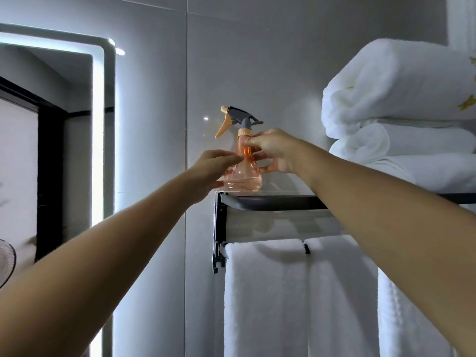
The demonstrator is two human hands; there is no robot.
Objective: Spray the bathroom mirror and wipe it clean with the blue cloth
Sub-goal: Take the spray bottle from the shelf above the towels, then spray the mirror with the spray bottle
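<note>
1. Your right hand [273, 150] is curled round the neck of the orange spray bottle [240, 161], just under the collar, with the thumb below at the bulb. Your left hand [216, 168] lies against the bottle's lower left side with fingers fairly straight; its fingertips are slightly blurred, so you may be only touching there rather than gripping.

2. The bottle stands upright at the left end of the dark towel shelf [270, 202], close to the edge. If you pull it leftwards before lifting, the base can slide off the rim and drop.

3. The neck is narrow and smooth. A loose pinch there could let the heavier bulb swing or slip; take the weight with the left hand underneath.

4. The trigger points left, toward the lit mirror [51, 137]. Squeeze it by accident while regripping and you spray the wall tiles or your arm instead.

5. Stacked white towels [401, 104] sit just to the right of your forearm. A wide elbow movement could nudge the stack.

6. The blue cloth is not in view here, so you need to find it before wiping, or the spray runs down the glass
</note>
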